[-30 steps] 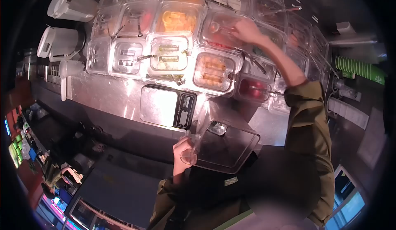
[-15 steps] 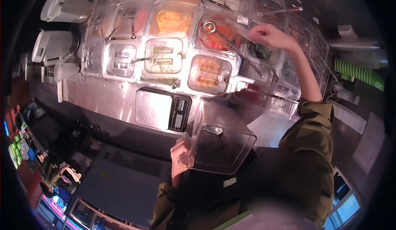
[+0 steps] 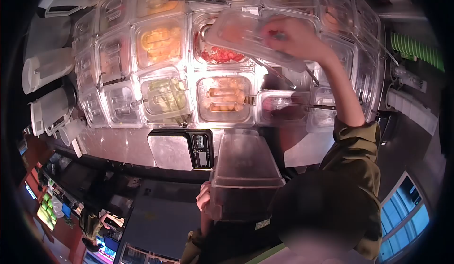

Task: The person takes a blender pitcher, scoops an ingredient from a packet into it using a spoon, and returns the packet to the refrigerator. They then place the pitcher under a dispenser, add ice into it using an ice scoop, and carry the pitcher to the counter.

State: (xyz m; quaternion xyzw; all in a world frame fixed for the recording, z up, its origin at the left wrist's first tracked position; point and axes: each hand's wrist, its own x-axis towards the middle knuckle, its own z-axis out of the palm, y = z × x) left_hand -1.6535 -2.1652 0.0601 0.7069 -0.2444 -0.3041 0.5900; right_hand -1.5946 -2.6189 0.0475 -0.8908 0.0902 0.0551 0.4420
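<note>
My right hand (image 3: 295,39) is closed on a clear plastic lid (image 3: 236,34), which hangs tilted partly over a container of chopped red food (image 3: 222,54). A long-handled ladle (image 3: 272,72) rests in that container, its handle pointing toward me. My left hand (image 3: 203,198) grips the side of a large clear square container (image 3: 243,169) near my body; its fingers show at the left wall. A black kitchen scale (image 3: 201,149) with a pale plate lies just beyond and to the left of the large container.
Lidded clear containers of orange slices (image 3: 158,44), green pieces (image 3: 163,96) and orange balls (image 3: 224,101) fill the counter. White pitchers (image 3: 49,67) stand at the left. A green coiled hose (image 3: 416,51) is at the right. Another person (image 3: 90,226) is at lower left.
The lid over the red food has been lifted off and swung back partly over it, in my right hand. The large container in my left hand has turned more upright. The view has shifted.
</note>
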